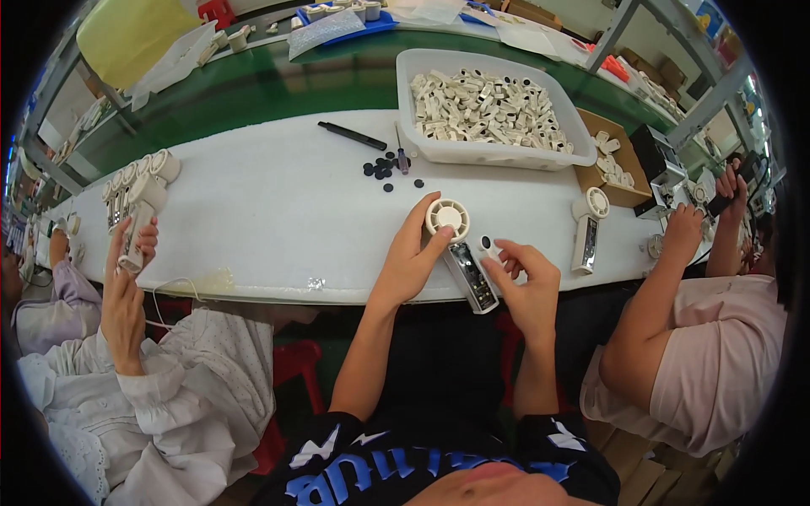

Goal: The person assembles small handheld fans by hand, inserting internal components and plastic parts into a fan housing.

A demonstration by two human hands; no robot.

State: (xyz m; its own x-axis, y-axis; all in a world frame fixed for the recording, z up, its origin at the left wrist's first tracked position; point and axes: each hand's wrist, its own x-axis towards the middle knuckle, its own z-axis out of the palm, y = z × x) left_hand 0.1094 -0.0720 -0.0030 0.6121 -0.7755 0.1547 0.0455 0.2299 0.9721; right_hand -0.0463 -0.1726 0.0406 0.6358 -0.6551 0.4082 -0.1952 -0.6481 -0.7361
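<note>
My left hand (pixel 407 260) is closed around the round head of a cream handheld fan (pixel 472 277), its thumb lying over the grille. The fan's handle points toward me at the table's front edge, and its open side shows the electronics inside. Between the thumb and fingers of my right hand (pixel 533 282) is a small white plastic cover (pixel 486 244) with a dark oval on it. That cover is held just beside the upper part of the handle. Another cream fan (pixel 587 232) with an open handle lies to the right of my hands.
A white bin (pixel 506 154) full of small plastic parts stands ahead. Near it lie several black discs (pixel 380 169), a screwdriver (pixel 402 160) and a black pen (pixel 353 135). A cardboard box (pixel 629 196) is at right. Co-workers' hands (pixel 126 287) (pixel 685 228) work on both sides.
</note>
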